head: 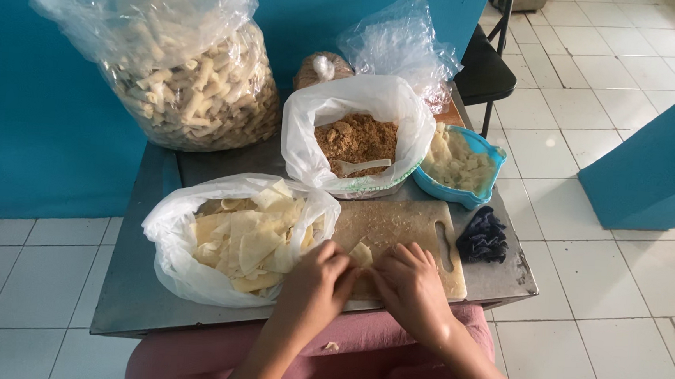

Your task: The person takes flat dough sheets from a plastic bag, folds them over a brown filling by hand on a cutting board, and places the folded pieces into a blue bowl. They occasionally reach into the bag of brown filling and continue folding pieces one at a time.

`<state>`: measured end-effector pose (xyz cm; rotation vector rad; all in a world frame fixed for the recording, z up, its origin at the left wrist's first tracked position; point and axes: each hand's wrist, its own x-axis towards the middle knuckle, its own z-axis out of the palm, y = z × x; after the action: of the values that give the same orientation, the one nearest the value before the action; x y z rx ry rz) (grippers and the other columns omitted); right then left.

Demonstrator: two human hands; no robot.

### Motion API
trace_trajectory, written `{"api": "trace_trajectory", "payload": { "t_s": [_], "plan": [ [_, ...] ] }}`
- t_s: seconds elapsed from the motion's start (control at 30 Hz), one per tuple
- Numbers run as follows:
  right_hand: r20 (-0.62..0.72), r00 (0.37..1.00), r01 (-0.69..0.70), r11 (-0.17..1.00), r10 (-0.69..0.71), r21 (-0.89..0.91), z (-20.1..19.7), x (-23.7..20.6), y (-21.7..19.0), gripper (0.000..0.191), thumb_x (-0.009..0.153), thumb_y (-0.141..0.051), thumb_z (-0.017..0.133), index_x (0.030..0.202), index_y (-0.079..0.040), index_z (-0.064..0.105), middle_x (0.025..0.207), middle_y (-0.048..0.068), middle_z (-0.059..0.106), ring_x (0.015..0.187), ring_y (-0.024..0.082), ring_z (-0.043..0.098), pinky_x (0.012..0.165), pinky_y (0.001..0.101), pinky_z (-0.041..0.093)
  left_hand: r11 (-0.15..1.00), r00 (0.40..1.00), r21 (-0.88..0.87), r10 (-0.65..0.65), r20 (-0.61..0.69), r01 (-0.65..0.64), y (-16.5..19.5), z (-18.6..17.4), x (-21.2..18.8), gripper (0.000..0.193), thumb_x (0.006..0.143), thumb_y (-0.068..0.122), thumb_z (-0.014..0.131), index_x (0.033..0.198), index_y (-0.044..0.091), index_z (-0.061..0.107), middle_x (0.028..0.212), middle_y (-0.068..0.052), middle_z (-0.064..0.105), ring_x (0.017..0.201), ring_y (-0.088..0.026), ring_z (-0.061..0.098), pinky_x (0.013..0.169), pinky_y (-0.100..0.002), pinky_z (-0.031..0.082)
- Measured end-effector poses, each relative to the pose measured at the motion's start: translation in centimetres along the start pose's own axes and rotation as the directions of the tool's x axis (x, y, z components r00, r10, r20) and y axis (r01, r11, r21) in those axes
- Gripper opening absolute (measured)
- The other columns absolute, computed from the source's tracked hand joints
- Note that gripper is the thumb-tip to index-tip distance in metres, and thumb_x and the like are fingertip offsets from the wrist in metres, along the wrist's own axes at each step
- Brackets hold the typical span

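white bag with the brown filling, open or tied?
Open. The white bag has its mouth rolled back, showing the brown filling with a white spoon lying on it.

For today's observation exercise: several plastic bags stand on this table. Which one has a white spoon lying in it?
The middle white bag, open and filled with brown crumbly powder; the spoon rests on that. The other bags hold pale pieces, no spoon.

Left hand [318, 278], right hand [408, 283] curled, fingertips meeting.

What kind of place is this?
Probably a small home food-making spot: a metal table on white floor tiles, a cutting board, and big bags of rolled snacks and pastry sheets.
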<state>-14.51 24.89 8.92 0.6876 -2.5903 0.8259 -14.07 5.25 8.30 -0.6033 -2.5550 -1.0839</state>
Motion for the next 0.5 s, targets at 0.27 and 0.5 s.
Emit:
{"api": "trace_trajectory", "payload": {
  "t_s": [0.27,0.5],
  "plan": [
    [0.084,0.995,-0.063,0.991,0.053,0.115,0.5,1.5,0.6,0.015,0.084,-0.016,0.073,0.09,-0.005,0.065,0.093,0.011,0.065,0.093,0.034,0.061,0.083,0.0434,0.05,0.984,0.993,-0.133,-0.116,0.038,0.12,-0.4,-0.5,0.5,0.014,0.085,0.012,0.073,0.097,0.006,0.07,0.095,-0.01,0.07,0.087,-0.028,0.073,0.075,-0.039,0.057],
    [0.142,0.968,0.207,0.978,-0.206,0.01,-1.1,0.7,0.1,0.016,0.084,-0.012,0.069,0.098,-0.006,0.07,0.1,0.01,0.064,0.094,0.033,0.06,0.082,0.0434,0.047,0.986,0.992,0.111,0.123,-0.006,-0.122,-0.7,-0.6,-0.7,0.021,0.088,0.02,0.076,0.098,0.003,0.069,0.099,-0.012,0.066,0.09,-0.029,0.07,0.075,-0.042,0.056]
  ]
}}
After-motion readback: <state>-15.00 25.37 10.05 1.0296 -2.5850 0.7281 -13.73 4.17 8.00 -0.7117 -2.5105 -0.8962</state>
